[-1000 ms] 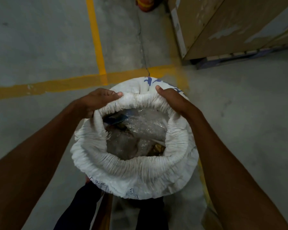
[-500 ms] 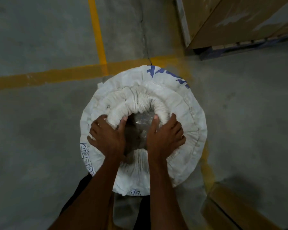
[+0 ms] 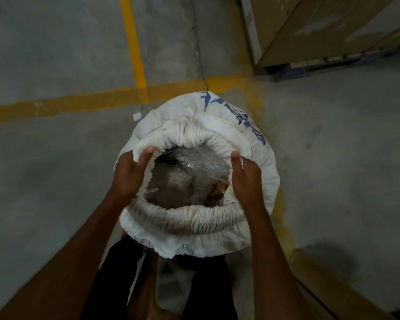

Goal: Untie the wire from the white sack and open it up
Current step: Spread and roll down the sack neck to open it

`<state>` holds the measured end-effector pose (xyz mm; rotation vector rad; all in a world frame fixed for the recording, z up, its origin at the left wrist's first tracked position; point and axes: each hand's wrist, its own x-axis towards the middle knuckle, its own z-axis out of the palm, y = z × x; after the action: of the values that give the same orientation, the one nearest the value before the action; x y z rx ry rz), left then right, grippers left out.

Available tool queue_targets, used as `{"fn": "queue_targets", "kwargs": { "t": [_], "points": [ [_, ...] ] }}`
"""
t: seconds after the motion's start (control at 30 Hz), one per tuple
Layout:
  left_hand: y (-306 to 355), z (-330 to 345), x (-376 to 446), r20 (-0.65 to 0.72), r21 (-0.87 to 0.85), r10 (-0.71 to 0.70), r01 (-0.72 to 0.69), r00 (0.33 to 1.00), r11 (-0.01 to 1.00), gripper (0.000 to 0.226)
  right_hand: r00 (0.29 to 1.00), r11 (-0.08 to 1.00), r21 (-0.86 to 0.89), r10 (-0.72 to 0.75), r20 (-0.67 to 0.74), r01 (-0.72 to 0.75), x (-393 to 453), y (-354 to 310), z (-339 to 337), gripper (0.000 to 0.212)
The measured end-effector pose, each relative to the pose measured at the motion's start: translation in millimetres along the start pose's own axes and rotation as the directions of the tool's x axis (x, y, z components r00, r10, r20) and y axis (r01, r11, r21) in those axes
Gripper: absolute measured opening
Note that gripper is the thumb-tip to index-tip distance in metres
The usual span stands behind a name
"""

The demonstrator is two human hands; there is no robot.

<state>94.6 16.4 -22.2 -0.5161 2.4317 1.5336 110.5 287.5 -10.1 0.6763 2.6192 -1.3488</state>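
Observation:
The white sack (image 3: 189, 220) stands upright on the concrete floor in front of me, its mouth wide and its top rolled down into a thick gathered rim. Blue print runs along its far right side. Inside lie clear plastic bags (image 3: 189, 172) and something brown at the right. My left hand (image 3: 129, 174) grips the rim on the left, thumb inside the mouth. My right hand (image 3: 245, 179) holds the rim on the right, thumb up. A thin dark wire (image 3: 200, 63) lies on the floor beyond the sack, clear of it.
Yellow painted lines (image 3: 134, 49) cross the floor beyond the sack. A large cardboard box (image 3: 321, 28) on a pallet stands at the far right. Another cardboard edge (image 3: 328, 285) lies at the near right. My dark trouser legs (image 3: 116, 278) are below the sack.
Both hands have moved apart from the middle of the sack's mouth to its left and right rim, and the mouth has widened, showing more of the plastic inside.

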Motion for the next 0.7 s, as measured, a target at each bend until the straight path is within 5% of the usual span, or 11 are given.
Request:
{"fn": "queue_targets", "kwargs": {
  "t": [0.23,0.33,0.47,0.6,0.7],
  "points": [
    [4,-29,1,0.218,-0.025,-0.185,0.195,0.958,0.980,0.037,0.977,0.983,0.170,0.026,0.210,-0.063,7,4,-26,0.049],
    [0,-21,-8,-0.017,0.216,-0.101,0.103,0.995,0.971,0.040,0.999,0.996,0.072,0.044,0.015,-0.045,-2,2,-14,0.044],
    [5,15,-50,-0.432,0.428,-0.096,0.298,0.897,0.853,0.078,0.911,0.927,-0.308,0.078,-0.404,-0.216,-34,-6,13,0.054],
    [0,57,-84,-0.573,0.307,-0.255,0.493,0.779,0.814,0.117,0.836,0.852,-0.325,0.210,-0.507,-0.411,-68,-9,42,0.080],
    [-7,75,-90,-0.639,0.005,-0.486,0.635,0.596,0.772,0.125,0.791,0.832,-0.257,0.303,-0.532,-0.492,-88,-1,60,0.087]
  ]
}}
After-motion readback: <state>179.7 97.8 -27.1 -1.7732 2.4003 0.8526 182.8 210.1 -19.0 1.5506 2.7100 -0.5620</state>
